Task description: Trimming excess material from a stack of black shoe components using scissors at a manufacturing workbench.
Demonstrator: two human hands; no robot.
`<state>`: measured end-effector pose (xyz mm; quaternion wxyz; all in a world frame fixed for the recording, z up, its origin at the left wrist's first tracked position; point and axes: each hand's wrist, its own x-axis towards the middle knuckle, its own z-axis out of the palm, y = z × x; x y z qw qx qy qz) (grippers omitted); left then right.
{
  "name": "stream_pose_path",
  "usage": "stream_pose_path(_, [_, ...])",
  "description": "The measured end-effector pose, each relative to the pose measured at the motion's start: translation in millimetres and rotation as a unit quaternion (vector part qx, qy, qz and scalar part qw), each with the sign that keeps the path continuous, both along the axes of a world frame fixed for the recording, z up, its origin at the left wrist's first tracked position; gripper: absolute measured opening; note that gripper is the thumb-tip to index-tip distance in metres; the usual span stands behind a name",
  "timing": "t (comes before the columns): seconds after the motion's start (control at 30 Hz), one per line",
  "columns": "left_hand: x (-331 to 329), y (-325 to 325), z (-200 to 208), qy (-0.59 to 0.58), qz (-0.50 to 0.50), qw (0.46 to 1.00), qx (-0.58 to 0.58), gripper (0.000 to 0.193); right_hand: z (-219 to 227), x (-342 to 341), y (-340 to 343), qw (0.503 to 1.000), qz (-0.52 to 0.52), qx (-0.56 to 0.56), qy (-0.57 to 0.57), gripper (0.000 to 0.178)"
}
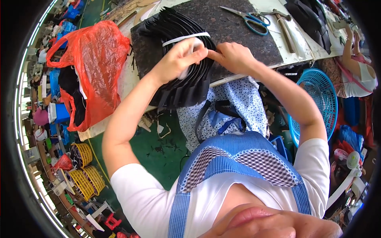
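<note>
A curved stack of thin black pieces (176, 23) lies across the near left part of the dark board (246, 47). A white band (178, 39) passes around the stack. Over the stack, my left hand (180, 59) is closed with fingers bent, and some white strip shows between its thumb and fingers. My right hand (234, 57) meets it at the fingertips by the stack's right edge. Its thumb and index finger press together, and what they pinch is hidden. Lower ends of the black pieces hang past the table's front edge.
Blue-handled scissors (254, 23) and a hammer (285, 33) lie at the back right. A red plastic bag (97, 63) with black material stands on the left. A blue basket (323, 99) is beside my right arm. Another person (359, 71) sits at far right.
</note>
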<state>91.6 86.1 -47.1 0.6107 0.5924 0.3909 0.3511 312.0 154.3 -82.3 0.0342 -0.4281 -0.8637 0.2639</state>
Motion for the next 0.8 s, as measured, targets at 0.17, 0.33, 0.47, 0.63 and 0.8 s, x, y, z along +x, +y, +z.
stream_pose_path(0.17, [3.8, -2.7, -16.5, 0.087, -0.043, 0.991, 0.092, 0.103, 37.0, 37.7, -54.0, 0.994, 0.075, 0.045, 0.068, 0.029])
stream_pose_path(0.33, [22.2, 3.7, -32.4, 0.299, -0.012, 0.887, 0.352, 0.049, 80.1, 5.2, -67.5, 0.955, 0.218, 0.111, 0.167, 0.016])
stream_pose_path(0.47, [36.6, -4.0, -28.2, 0.251, 0.076, 0.93, 0.259, 0.02, 71.3, 3.7, -0.7, 0.904, 0.122, 0.206, 0.355, 0.033])
stream_pose_path(0.63, [42.9, -7.7, -19.8, 0.239, 0.15, 0.921, 0.268, 0.028, 22.7, 33.1, -5.8, 0.96, 0.096, 0.09, 0.247, 0.017])
stream_pose_path(0.8, [6.1, 17.4, -14.0, 0.152, 0.012, 0.987, 0.055, 0.02, 11.0, 25.9, -52.3, 0.944, 0.051, -0.092, 0.313, 0.017])
